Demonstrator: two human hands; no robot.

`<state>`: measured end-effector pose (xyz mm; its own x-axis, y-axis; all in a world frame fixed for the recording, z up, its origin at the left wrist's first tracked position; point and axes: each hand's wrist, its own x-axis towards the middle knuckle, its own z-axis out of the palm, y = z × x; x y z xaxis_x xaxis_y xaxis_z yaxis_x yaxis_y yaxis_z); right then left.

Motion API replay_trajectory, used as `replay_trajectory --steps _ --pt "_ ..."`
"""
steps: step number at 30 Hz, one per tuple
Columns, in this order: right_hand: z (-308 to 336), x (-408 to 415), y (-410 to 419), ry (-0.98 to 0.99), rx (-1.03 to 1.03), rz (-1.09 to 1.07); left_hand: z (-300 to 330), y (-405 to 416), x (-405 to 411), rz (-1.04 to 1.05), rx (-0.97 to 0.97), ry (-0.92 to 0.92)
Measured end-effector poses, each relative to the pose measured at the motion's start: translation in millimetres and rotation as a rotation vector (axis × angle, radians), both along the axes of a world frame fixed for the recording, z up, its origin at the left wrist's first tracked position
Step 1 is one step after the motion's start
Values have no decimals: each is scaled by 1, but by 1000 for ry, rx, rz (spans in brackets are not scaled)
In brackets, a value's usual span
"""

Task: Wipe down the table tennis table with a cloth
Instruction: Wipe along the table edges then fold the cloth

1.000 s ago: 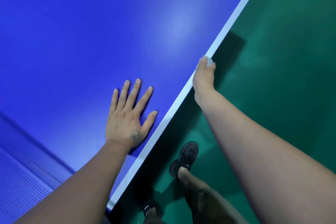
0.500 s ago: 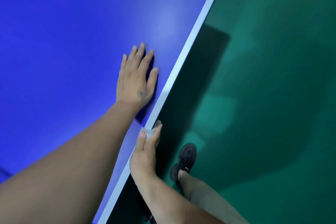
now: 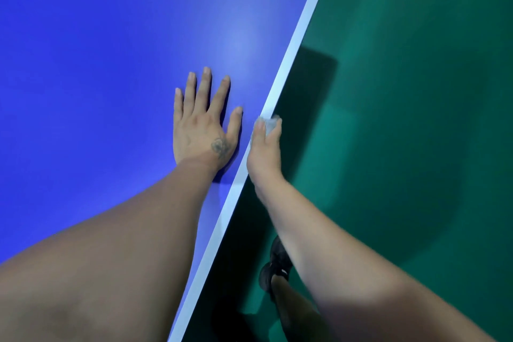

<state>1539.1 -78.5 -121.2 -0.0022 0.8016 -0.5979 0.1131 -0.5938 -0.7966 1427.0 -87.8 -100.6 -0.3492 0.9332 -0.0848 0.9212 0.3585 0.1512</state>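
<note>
Our right hand (image 3: 263,147) has slid forward along the desk (image 3: 111,50) edge, fingers clenched round the cloth (image 3: 268,123) — left hand (image 3: 204,122) flat, released. Risk: cloth slipping off the rim.

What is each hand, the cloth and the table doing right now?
left hand: flat on the blue top, fingers straight and spread.
right hand: grips the cloth at the table's edge.
cloth: small, pale, bunched against the white edge.
table: blue top, white edge line.
shoe: on the green floor.
</note>
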Motion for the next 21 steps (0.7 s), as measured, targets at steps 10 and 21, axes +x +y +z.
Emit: replay_trajectory --steps 10,21 --pt "8 -5 -59 -19 -143 0 -5 0 -3 -4 13 -16" --pt "12 13 172 -37 -107 73 -6 3 -3 -20 -9 8"
